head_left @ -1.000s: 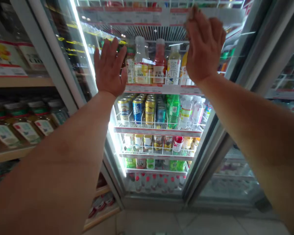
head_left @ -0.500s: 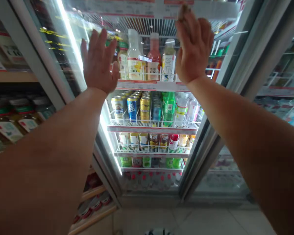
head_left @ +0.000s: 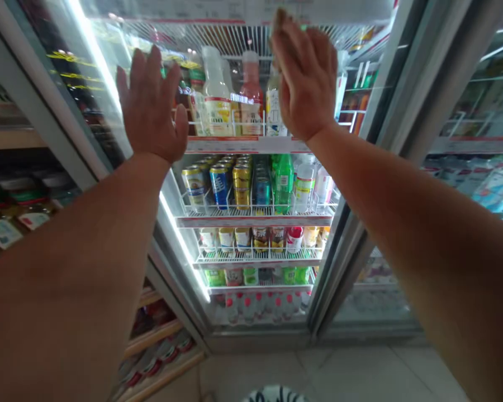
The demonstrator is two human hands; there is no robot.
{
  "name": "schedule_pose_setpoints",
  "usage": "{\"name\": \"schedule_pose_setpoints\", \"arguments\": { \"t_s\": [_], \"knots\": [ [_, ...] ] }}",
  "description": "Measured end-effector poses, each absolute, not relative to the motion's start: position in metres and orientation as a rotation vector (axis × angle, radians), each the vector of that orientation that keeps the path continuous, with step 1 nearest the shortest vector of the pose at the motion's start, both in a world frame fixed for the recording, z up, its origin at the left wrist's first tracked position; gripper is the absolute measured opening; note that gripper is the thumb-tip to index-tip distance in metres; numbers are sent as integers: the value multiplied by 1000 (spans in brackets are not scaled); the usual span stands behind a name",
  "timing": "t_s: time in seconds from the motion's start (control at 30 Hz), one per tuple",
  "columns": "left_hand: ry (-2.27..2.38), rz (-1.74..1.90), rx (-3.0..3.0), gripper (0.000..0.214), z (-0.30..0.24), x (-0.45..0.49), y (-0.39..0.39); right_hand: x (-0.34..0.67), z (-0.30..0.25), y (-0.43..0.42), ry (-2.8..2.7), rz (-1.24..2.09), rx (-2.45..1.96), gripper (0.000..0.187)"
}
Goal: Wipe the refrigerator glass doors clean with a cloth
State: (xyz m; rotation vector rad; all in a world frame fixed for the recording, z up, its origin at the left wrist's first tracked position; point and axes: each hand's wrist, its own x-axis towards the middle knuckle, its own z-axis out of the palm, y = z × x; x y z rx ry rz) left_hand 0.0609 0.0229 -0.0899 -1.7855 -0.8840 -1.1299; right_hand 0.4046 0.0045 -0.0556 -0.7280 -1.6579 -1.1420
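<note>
Both my hands are raised before a lit drinks cooler. My left hand (head_left: 153, 106) is open with fingers spread, at the upper left, near a white-capped bottle with a pale label (head_left: 216, 95). My right hand (head_left: 305, 81) is also open, its fingers stretched upward and close together. Neither hand holds anything. Behind the right hand, a tea bottle (head_left: 274, 109) is partly covered. A bottle of red drink (head_left: 251, 97) stands between the hands. Reflections show on the glass; whether my palms touch it I cannot tell.
Lower wire shelves carry gold cans (head_left: 242, 181), a blue can (head_left: 219, 184), green bottles (head_left: 283, 181) and red-capped bottles (head_left: 248, 307). A metal door frame (head_left: 385, 167) runs down the right. Wooden shelves with jars (head_left: 36, 209) stand at left. Below lies a tiled floor (head_left: 352, 368).
Both hands appear further left in view, the right one more so, now covering part of the tea bottle. The cooler has shifted slightly left in the picture. Both hands stay open.
</note>
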Motion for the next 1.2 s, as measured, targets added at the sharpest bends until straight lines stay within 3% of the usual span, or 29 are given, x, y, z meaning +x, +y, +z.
{"name": "schedule_pose_setpoints", "arguments": {
  "t_s": [0.13, 0.3, 0.6, 0.8, 1.0, 1.2],
  "knots": [
    [-883, -1158, -1794, 78, -92, 65, 14, 407, -57, -5, -2053, -1253, -687, 59],
    [-865, -1065, -1796, 97, -85, 50, 35, 398, -54, -9, -1657, -1050, -952, 57],
    [-756, -1009, -1587, 75, -88, 55, 39, 408, -61, -18, -1994, -1246, -689, 54],
    [-635, -971, -1461, 77, -87, 59, 41, 402, -58, -12, -1633, -1062, -937, 56],
    [-701, -868, -1401, 73, -89, 65, 30, 408, -59, -14, -2043, -1272, -671, 55],
    [-697, -871, -1425, 78, -88, 60, 35, 404, -60, -17, -1799, -1134, -877, 55]
  ]
}}
